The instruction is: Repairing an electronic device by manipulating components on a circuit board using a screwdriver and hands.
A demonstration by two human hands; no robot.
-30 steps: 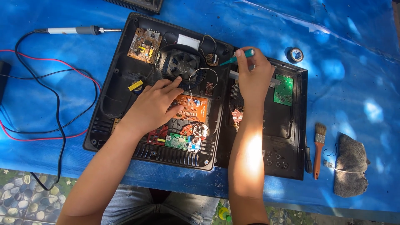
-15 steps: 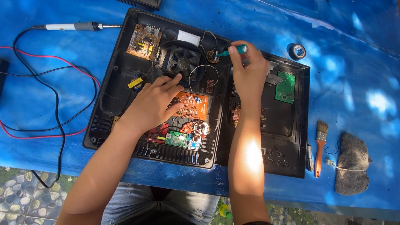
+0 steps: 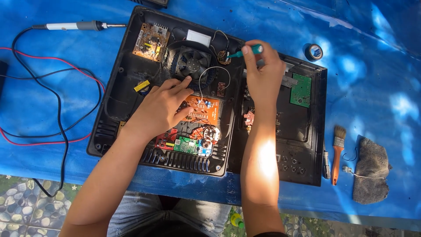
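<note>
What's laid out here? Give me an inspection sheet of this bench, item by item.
Surface: blue plastic sheet over the table, sun-dappled.
Job's things: opened black appliance casing with round black fan, orange circuit board, small green board; green-handled screwdriver.
Clutter: orange-handled paintbrush, grey cloth, black tape roll, grey-handled soldering iron.
Hands: left hand rests flat on the orange board; right hand has its grip on the screwdriver.
Cables: red and black wires looped at left.
Surroundings: pebble-pattern floor below.
</note>
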